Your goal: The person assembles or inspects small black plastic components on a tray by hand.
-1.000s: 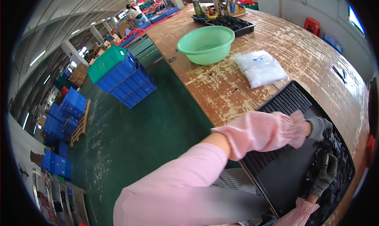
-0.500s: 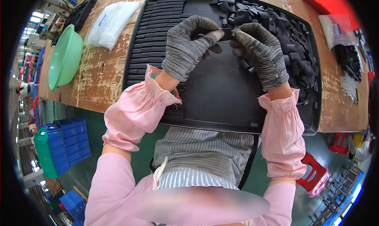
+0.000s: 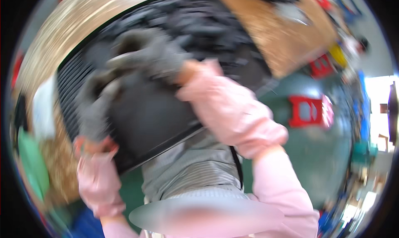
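Both my gloved hands are over a large black tray [image 3: 145, 117], and the picture is smeared by motion. My left hand [image 3: 93, 107], in a grey knit glove, is over the tray's left part beside rows of flat black strips [image 3: 68, 82]. Close by, its fingers almost meeting the left ones, is my right hand [image 3: 151, 55], also gloved. Both hands' fingers are curled, but blur hides whether a piece is between them. A heap of loose small black pieces [image 3: 208, 30] covers the tray's far and right part.
The tray lies on a worn wooden table [image 3: 266, 34]. At the left are a white plastic bag [image 3: 43, 107] and a green basin [image 3: 31, 163]. Beyond the table's right edge, a red stool [image 3: 305, 111] stands on the green floor [image 3: 274, 171].
The whole view has swung to the right, so the tray now appears tilted and farther left. Earlier a small black piece showed between my two hands; now blur hides it.
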A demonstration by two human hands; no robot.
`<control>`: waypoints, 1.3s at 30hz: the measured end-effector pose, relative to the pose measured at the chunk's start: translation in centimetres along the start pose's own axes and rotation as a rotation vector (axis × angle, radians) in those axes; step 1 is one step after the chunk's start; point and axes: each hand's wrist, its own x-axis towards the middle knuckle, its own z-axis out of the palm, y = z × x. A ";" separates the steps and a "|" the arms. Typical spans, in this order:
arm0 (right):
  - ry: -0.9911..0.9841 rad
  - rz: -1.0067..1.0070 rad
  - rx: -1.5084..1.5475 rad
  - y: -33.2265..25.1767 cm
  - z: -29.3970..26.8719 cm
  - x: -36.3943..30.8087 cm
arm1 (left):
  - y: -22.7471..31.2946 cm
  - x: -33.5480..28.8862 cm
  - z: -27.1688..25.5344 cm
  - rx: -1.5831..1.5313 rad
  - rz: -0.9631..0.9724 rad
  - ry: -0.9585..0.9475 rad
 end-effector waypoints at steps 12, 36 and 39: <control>-0.033 -0.029 -0.220 4.3 -0.1 2.1 | -4.8 1.1 -1.4 -0.059 0.027 -0.039; 0.135 -0.141 -0.251 4.9 2.1 2.2 | -10.6 9.3 -12.2 0.334 -0.040 -0.122; 0.244 -0.156 -0.370 6.6 1.4 2.9 | -18.8 18.8 -16.7 -0.066 -0.090 -0.259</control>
